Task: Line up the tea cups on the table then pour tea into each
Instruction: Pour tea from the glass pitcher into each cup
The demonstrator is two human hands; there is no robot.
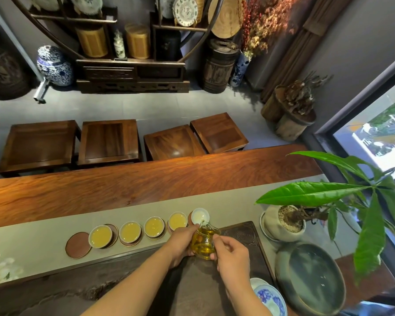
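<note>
We note both the left hand (183, 241) and right hand (232, 256) gripping the glass pitcher (203, 244), tipped over the fifth cup (200, 215); surface (43, 236) leftward lies open.

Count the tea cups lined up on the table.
5, in one row on the grey runner: four full of tea at left, then and; the fifth cup, at the right end, is nearly empty. None looks hidden.

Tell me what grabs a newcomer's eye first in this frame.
The glass pitcher of golden tea, held in both hands at centre front, tipping into the last white cup. Left of it, four filled cups line the grey runner. A leafy potted plant fills the right.
</note>
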